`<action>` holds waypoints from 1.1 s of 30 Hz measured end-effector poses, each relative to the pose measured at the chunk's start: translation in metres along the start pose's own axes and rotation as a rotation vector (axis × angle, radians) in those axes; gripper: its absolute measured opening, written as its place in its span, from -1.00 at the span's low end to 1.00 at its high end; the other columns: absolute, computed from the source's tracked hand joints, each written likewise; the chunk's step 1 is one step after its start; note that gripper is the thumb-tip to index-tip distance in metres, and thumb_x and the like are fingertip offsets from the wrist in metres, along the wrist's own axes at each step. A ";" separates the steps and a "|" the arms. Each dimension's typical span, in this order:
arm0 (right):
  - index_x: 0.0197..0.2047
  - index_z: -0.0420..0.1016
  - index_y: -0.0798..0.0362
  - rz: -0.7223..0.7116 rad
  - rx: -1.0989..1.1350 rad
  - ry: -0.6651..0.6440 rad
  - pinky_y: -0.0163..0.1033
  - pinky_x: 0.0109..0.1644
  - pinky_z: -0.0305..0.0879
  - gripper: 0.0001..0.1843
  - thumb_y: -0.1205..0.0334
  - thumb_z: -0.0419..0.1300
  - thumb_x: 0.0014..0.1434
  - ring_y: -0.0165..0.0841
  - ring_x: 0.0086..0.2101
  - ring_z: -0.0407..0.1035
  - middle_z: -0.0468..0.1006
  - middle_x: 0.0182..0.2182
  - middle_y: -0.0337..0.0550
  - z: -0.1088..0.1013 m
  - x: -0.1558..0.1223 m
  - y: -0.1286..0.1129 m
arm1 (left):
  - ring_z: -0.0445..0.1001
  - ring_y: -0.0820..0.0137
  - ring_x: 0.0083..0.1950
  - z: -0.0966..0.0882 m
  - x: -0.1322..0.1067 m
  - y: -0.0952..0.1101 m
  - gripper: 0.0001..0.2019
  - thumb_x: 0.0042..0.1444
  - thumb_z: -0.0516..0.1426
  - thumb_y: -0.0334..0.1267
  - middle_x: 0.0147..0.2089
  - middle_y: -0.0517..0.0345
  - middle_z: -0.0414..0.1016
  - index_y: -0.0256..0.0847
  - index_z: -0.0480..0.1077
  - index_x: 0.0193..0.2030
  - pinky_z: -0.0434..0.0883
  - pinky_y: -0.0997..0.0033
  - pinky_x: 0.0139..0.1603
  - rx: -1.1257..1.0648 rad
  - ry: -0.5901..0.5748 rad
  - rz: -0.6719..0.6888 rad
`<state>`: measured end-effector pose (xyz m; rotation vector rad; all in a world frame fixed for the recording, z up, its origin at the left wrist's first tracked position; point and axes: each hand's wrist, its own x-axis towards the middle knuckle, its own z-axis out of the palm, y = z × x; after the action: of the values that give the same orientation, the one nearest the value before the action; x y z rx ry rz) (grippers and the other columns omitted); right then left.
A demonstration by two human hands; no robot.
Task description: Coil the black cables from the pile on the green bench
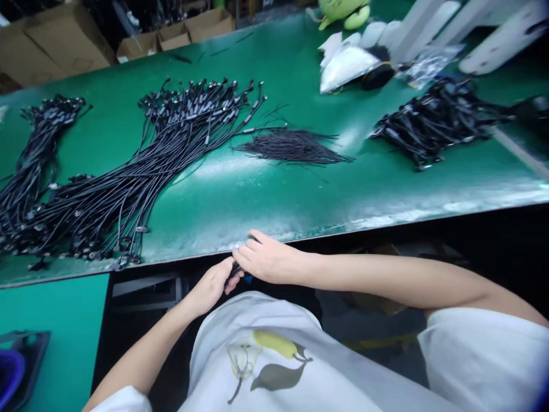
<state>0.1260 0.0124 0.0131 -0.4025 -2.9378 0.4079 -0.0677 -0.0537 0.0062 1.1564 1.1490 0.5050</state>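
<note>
My left hand (210,286) and my right hand (266,257) meet just below the front edge of the green workbench (266,200). Between them both grip a small black connector or cable end (234,270), mostly hidden by my fingers. Large bundles of black cables with small connectors (120,194) lie on the bench to the left of my hands. Further back sits a smaller bunch of thin black wires (291,147), and a tangled heap of black cables (435,123) lies at the right.
White foam or plastic pieces (433,40) and a white bag (347,66) lie at the far end of the bench. Cardboard boxes (55,40) stand behind it at the upper left. A lower teal surface (55,337) holds a dark blue-rimmed object (19,369).
</note>
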 end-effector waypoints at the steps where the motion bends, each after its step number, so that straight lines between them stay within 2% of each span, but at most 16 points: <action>1: -0.11 0.43 0.23 0.021 -0.018 -0.091 -0.02 -0.09 0.30 -0.62 0.29 -0.18 0.39 -0.22 -0.25 0.42 0.52 -0.26 0.07 -0.001 -0.001 0.000 | 0.13 0.47 -0.49 0.001 0.000 0.004 -0.56 0.34 -0.22 0.05 -0.52 0.30 0.13 -0.22 0.24 -0.33 0.18 0.40 -0.37 0.079 -0.011 0.002; 3: -0.17 0.42 0.22 0.064 0.068 -0.237 -0.17 -0.27 0.29 -0.61 0.10 -0.09 0.39 -0.26 -0.34 0.42 0.52 -0.30 0.03 -0.008 -0.003 0.003 | 0.15 0.46 -0.46 0.003 0.000 0.011 -0.61 0.35 -0.20 -0.01 -0.51 0.30 0.14 -0.19 0.18 -0.38 0.19 0.40 -0.33 0.237 -0.041 -0.002; 5: -0.17 0.41 0.20 0.113 0.215 -0.296 -0.25 -0.34 0.24 -0.55 -0.05 -0.05 0.36 -0.30 -0.34 0.43 0.53 -0.29 -0.02 -0.017 -0.006 0.005 | 0.18 0.45 -0.43 0.003 -0.002 0.016 -0.64 0.35 -0.19 -0.06 -0.47 0.27 0.19 -0.18 0.17 -0.39 0.20 0.41 -0.32 0.371 -0.073 0.003; 7: -0.17 0.41 0.17 0.174 0.300 -0.306 -0.27 -0.34 0.22 -0.54 -0.05 -0.09 0.37 -0.31 -0.33 0.44 0.55 -0.28 -0.04 -0.024 -0.009 0.003 | 0.24 0.44 -0.38 0.003 -0.003 0.018 -0.69 0.36 -0.17 -0.10 -0.39 0.22 0.29 -0.18 0.21 -0.32 0.21 0.42 -0.31 0.514 -0.102 0.058; 10: -0.15 0.43 0.16 0.235 0.275 -0.311 -0.26 -0.35 0.19 -0.57 0.02 -0.13 0.39 -0.28 -0.31 0.46 0.57 -0.27 -0.01 -0.025 -0.011 -0.003 | 0.25 0.42 -0.39 0.003 -0.001 0.016 -0.73 0.35 -0.16 -0.18 -0.36 0.18 0.34 -0.18 0.22 -0.32 0.18 0.42 -0.35 0.758 -0.100 0.213; 13: -0.16 0.46 0.14 0.143 0.308 -0.301 -0.27 -0.36 0.19 -0.59 0.00 -0.05 0.37 -0.30 -0.30 0.45 0.58 -0.27 -0.06 -0.025 -0.014 0.004 | 0.21 0.41 -0.46 0.001 0.003 0.014 -0.70 0.34 -0.17 -0.19 -0.45 0.19 0.31 -0.17 0.19 -0.40 0.13 0.41 -0.41 0.873 -0.059 0.316; 15: -0.13 0.48 0.09 0.026 0.369 -0.202 -0.30 -0.27 0.23 -0.64 0.02 -0.01 0.36 -0.36 -0.24 0.44 0.57 -0.23 -0.13 -0.032 -0.019 0.031 | 0.27 0.39 -0.44 -0.004 0.005 0.012 -0.69 0.34 -0.15 -0.15 -0.43 0.16 0.35 -0.17 0.24 -0.37 0.17 0.41 -0.39 0.807 -0.002 0.275; 16: -0.11 0.49 0.07 0.036 0.356 -0.090 -0.32 -0.21 0.23 -0.67 0.06 -0.01 0.37 -0.37 -0.19 0.42 0.56 -0.19 -0.14 -0.037 -0.023 0.052 | 0.29 0.38 -0.42 -0.007 0.006 0.012 -0.69 0.34 -0.14 -0.12 -0.42 0.16 0.36 -0.17 0.27 -0.34 0.20 0.41 -0.37 0.734 0.047 0.223; 18: -0.04 0.49 0.07 0.269 0.192 0.210 -0.29 -0.10 0.20 -0.68 0.19 -0.06 0.39 -0.36 -0.10 0.37 0.52 -0.10 -0.08 -0.048 -0.031 0.105 | 0.30 0.39 -0.42 -0.013 0.008 0.010 -0.66 0.33 -0.12 -0.04 -0.44 0.17 0.33 -0.18 0.31 -0.28 0.23 0.42 -0.36 0.531 0.158 0.113; 20: 0.01 0.48 0.13 0.649 -0.096 0.423 -0.22 -0.10 0.16 -0.67 0.26 -0.05 0.37 -0.28 -0.10 0.33 0.47 -0.02 0.04 -0.057 -0.039 0.161 | 0.24 0.42 -0.46 -0.013 0.012 0.008 -0.62 0.30 -0.09 0.05 -0.48 0.22 0.26 -0.20 0.32 -0.28 0.22 0.43 -0.40 0.312 0.234 0.060; 21: 0.00 0.49 0.15 0.759 -0.209 0.435 -0.20 -0.12 0.14 -0.69 0.28 -0.02 0.35 -0.25 -0.12 0.32 0.45 -0.01 0.08 -0.060 -0.042 0.185 | 0.21 0.44 -0.48 -0.011 0.015 0.007 -0.60 0.28 -0.07 0.09 -0.50 0.24 0.22 -0.22 0.32 -0.29 0.20 0.44 -0.41 0.219 0.247 0.056; 23: -0.06 0.52 0.17 0.835 -0.332 0.402 -0.19 -0.16 0.09 -0.73 0.31 0.03 0.31 -0.24 -0.18 0.31 0.46 -0.05 0.09 -0.060 -0.044 0.219 | 0.16 0.47 -0.50 -0.003 0.021 0.006 -0.58 0.25 -0.01 0.12 -0.53 0.28 0.17 -0.24 0.32 -0.31 0.17 0.45 -0.42 0.081 0.255 0.069; 25: -0.14 0.54 0.17 0.819 -0.365 0.383 -0.20 -0.19 0.04 -0.75 0.32 0.03 0.30 -0.26 -0.21 0.29 0.48 -0.11 0.07 -0.056 -0.045 0.233 | 0.14 0.51 -0.51 0.006 0.026 0.006 -0.58 0.22 0.05 0.12 -0.55 0.30 0.14 -0.26 0.34 -0.32 0.14 0.46 -0.43 -0.037 0.275 0.079; 27: -0.16 0.53 0.17 0.830 -0.390 0.407 -0.19 -0.20 0.02 -0.72 0.32 -0.01 0.31 -0.26 -0.23 0.27 0.47 -0.13 0.08 -0.053 -0.046 0.231 | 0.11 0.54 -0.53 0.012 0.031 0.008 -0.59 0.19 0.10 0.11 -0.55 0.32 0.12 -0.27 0.34 -0.34 0.11 0.48 -0.45 -0.178 0.311 0.086; 30: -0.17 0.52 0.17 0.912 -0.425 0.500 -0.19 -0.22 0.01 -0.71 0.29 -0.02 0.32 -0.27 -0.27 0.26 0.46 -0.17 0.07 -0.056 -0.053 0.217 | 0.07 0.59 -0.55 0.016 0.035 0.013 -0.61 0.14 0.17 0.08 -0.53 0.33 0.09 -0.29 0.34 -0.35 0.09 0.50 -0.49 -0.389 0.349 0.098; 33: -0.20 0.52 0.14 0.984 -0.388 0.692 -0.21 -0.21 0.08 -0.74 0.27 0.00 0.31 -0.29 -0.30 0.29 0.47 -0.24 0.01 -0.060 -0.058 0.193 | 0.06 0.61 -0.55 0.019 0.039 0.018 -0.62 0.12 0.20 0.05 -0.52 0.34 0.09 -0.30 0.34 -0.35 0.10 0.52 -0.50 -0.498 0.339 0.125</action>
<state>0.2387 0.1902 0.0083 -1.6430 -1.9450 -0.2062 -0.0315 -0.0232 0.0047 0.7247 1.1501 1.0496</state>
